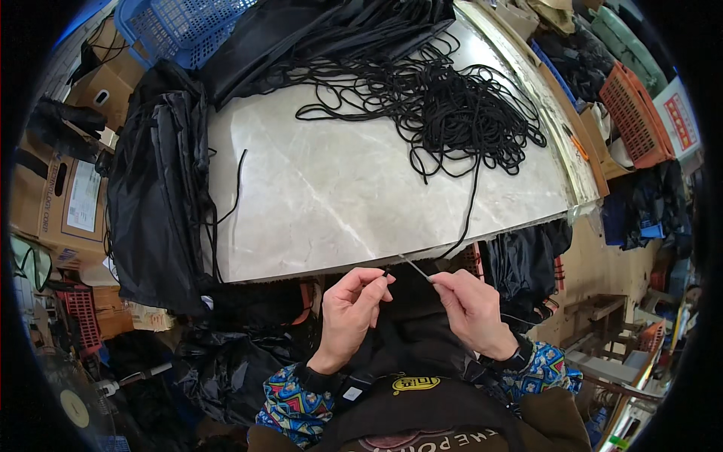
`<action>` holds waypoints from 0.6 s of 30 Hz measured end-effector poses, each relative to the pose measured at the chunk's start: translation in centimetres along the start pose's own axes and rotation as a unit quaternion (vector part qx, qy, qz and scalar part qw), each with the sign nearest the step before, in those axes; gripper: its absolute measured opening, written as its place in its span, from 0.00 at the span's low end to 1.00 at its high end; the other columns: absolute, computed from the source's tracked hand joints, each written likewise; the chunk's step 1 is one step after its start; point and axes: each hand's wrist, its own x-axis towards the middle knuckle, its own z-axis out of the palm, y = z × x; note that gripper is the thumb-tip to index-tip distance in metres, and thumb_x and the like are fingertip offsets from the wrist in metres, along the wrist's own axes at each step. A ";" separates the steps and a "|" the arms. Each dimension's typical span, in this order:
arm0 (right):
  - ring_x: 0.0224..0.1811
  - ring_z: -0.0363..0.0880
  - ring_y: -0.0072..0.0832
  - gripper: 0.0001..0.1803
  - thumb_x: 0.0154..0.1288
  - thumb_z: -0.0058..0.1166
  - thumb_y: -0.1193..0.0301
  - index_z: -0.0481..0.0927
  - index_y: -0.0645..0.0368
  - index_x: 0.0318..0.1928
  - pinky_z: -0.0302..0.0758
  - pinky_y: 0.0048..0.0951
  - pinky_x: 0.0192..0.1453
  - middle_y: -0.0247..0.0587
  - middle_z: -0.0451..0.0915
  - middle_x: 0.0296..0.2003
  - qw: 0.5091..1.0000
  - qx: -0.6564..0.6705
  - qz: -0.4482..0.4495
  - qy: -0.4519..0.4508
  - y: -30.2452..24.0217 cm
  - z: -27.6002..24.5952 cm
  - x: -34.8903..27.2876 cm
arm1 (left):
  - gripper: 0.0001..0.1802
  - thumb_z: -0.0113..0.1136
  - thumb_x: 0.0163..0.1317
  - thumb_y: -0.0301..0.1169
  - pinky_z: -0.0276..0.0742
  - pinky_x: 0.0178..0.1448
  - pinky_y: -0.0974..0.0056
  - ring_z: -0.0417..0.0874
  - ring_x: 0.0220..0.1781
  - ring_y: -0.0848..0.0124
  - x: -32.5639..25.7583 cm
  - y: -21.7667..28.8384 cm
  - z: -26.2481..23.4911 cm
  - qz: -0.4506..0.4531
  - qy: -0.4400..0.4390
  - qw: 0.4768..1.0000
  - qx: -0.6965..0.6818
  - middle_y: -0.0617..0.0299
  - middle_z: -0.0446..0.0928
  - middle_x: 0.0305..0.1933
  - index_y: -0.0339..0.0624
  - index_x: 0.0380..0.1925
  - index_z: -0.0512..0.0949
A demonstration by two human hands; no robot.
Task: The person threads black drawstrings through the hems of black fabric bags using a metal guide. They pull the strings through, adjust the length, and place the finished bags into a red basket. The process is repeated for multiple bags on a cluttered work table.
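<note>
Cord (472,197) ran off the marble table's (339,196) near edge from the tangled pile (452,105) at the far right corner. Left hand (350,313) pinched its black end; right hand (471,305) clamped a thin metal threader (414,267). Join between them too small to resolve; black fabric (410,331) below was indistinct.

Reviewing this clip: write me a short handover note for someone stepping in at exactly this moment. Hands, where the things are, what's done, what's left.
Left hand: fingertips pinched on the end of a black cord, just below the table edge.
Right hand: pinching a thin metal threading tool, its tip pointing at the cord end.
The tool and cord end are close; whether they are joined is too small to tell.
A tangle of black cords lies on the marble table; one strand runs down over the edge toward the hands.
Black fabric pieces hang over the table's left side; dark fabric lies in the lap.
Done: cord end picked up. Left: the heap of cord.
</note>
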 end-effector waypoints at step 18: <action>0.24 0.73 0.29 0.19 0.48 0.57 0.81 0.77 0.65 0.45 0.67 0.28 0.21 0.36 0.70 0.23 0.977 -0.149 -0.150 -0.032 0.4 0.3 -0.2 | 0.07 0.55 0.63 0.27 0.60 0.25 0.79 0.68 0.23 0.86 0.0 0.4 -0.2 -0.008 0.014 0.999 0.034 0.67 0.75 0.25 0.33 0.35 0.78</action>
